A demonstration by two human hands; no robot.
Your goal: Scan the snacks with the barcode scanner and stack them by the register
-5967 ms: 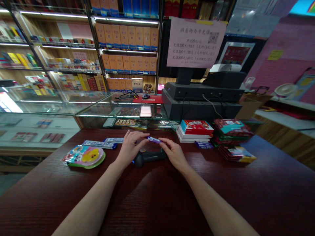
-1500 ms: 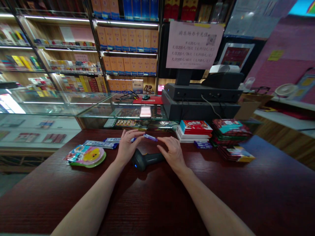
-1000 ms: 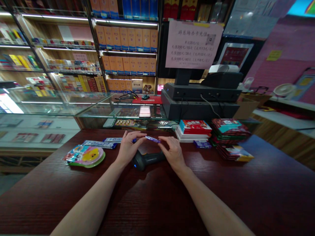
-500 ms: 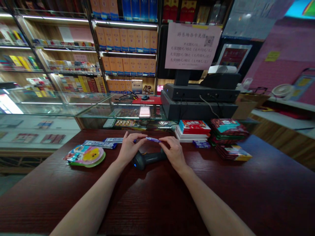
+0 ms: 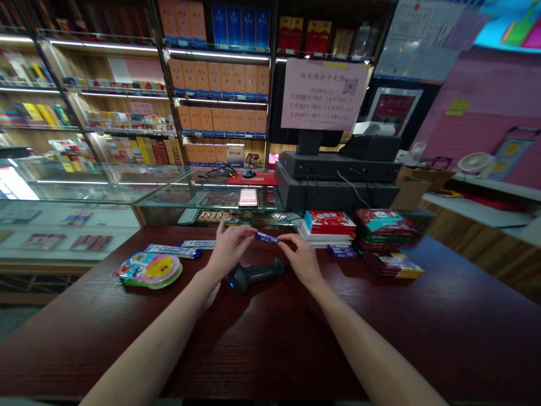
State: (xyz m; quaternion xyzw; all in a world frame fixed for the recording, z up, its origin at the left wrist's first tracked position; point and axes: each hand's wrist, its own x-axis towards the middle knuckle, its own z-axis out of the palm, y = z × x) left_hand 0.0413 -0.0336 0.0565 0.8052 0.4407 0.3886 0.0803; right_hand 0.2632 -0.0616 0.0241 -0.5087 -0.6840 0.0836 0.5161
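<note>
A small purple-wrapped candy bar (image 5: 266, 238) is stretched between my two hands, above the dark wooden counter (image 5: 262, 349). My left hand (image 5: 229, 248) pinches its left end between thumb and fingers. At the other end, my right hand (image 5: 301, 258) has it in a fingertip pinch. Below them a black barcode scanner (image 5: 253, 275) lies on its side with a small blue light on. Long blue-and-white packets (image 5: 174, 251) lie left of my left hand, next to a colourful toy package (image 5: 149, 269). Similar small purple bars (image 5: 342, 251) lie to the right.
Boxes with a red one (image 5: 329, 222) on top stand right of my hands. Beside them are stacked dark red packs (image 5: 385, 225) and flat packs (image 5: 394, 265). Behind rise a cash register with a monitor (image 5: 338, 169) and a glass display case (image 5: 203, 194). Stocked shelves line the wall.
The purple bar has been tilted so more of its printed wrapper faces me. Both hands stay on its ends, a little further right. The view has shifted slightly.
</note>
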